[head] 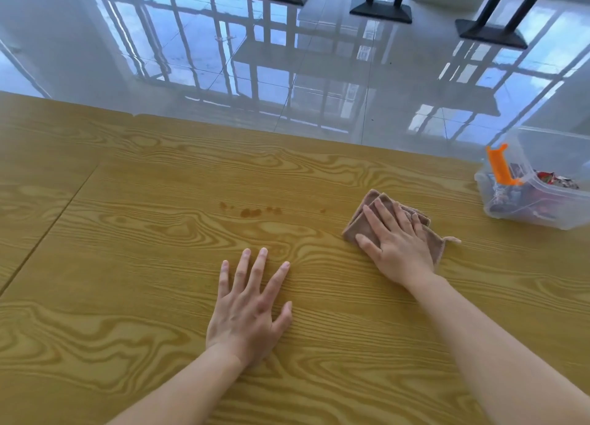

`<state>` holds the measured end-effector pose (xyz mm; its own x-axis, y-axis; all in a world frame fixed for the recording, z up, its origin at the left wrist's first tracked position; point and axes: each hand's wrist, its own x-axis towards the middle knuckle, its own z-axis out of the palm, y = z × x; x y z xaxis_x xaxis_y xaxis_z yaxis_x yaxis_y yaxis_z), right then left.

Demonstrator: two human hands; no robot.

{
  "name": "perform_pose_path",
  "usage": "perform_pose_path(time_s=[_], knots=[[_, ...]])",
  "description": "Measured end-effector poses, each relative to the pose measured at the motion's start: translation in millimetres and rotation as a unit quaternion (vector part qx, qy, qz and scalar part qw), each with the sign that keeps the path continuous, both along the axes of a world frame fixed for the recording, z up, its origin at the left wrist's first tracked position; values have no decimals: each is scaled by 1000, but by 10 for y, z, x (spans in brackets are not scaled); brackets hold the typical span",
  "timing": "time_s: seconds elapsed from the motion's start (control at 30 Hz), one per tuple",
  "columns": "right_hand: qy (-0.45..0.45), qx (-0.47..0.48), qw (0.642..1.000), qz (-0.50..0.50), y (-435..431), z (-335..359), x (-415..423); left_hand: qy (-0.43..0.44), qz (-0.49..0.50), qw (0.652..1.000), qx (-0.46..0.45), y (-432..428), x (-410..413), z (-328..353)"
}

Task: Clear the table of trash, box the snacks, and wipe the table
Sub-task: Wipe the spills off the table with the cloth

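Now, no writing can be read. Snack packets are seen in the clear box point(539, 198) at the table's point(127, 233) right edge. The cloth point(376, 214) is pressed flat under the right hand point(399, 242), fingers spread, nothing gripped. The left hand point(249, 309) is laid flat, empty. Brown stains point(252, 212) lie left of the cloth.

folded brown cloth point(376, 215) flat on table point(127, 233), clear box point(536, 214) seemingly holding snacks

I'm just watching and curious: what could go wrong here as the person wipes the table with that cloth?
The brown stains lie left of the cloth under the right hand; a short stroke could miss them or smear them wider. The clear snack box sits near the table edge, so a wide sweep might nudge it. The left hand lies flat in the wiping path.
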<state>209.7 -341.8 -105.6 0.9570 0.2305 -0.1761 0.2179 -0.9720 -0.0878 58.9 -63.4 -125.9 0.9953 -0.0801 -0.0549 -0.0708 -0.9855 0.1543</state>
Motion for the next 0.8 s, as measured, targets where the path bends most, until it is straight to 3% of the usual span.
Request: perform_pose_path(time_s=[0.1, 0.27, 0.33, 0.53, 0.6, 0.67, 0.8], knots=[[22, 18, 993, -118, 400, -24, 279, 3, -1, 1000, 4, 7, 11, -5], [-43, 26, 997, 61, 267, -171, -906, 18, 2, 1000, -1, 27, 33, 12], [-21, 10, 998, 66, -46, -159, -933, 13, -6, 1000, -13, 125, 110, 50], [11, 0, 981, -192, -235, -40, -279, -6, 118, 993, -4, 787, 206, 4], [13, 8, 975, -222, -46, -52, -321, 1, 117, 993, -4, 820, 190, -48], [-9, 17, 985, -174, 228, -109, -615, 3, 103, 995, 3, 793, 191, -57], [-46, 23, 998, 29, 415, -202, -1217, -1, 108, 994, 11, 791, 197, -51]])
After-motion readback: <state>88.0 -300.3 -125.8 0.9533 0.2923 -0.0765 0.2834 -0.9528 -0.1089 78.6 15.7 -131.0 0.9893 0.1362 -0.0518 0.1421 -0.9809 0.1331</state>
